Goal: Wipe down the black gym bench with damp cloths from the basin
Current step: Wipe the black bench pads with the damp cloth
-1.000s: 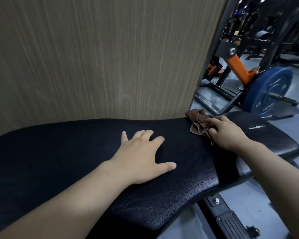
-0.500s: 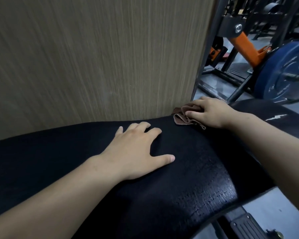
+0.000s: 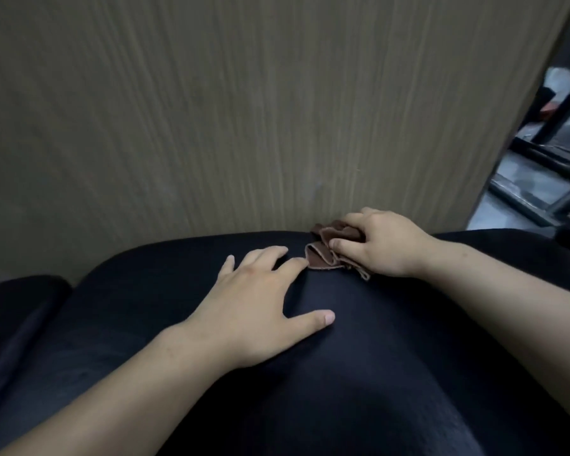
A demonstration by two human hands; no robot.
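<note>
Brown cloth [image 3: 329, 250], bunched and gripped by the right hand [image 3: 380, 245], lies on the black bench pad [image 3: 359, 373] at its far edge; the left hand [image 3: 260, 311], spread flat and holding nothing, likely braces the person.

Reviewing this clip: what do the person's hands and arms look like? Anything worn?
Nothing worn that shows. The left hand and right hand have no gloves, and no rings are visible. Both forearms are bare to the frame's edge, with no sleeves, watch or wristbands in view. Nails are short and unpainted.
</note>
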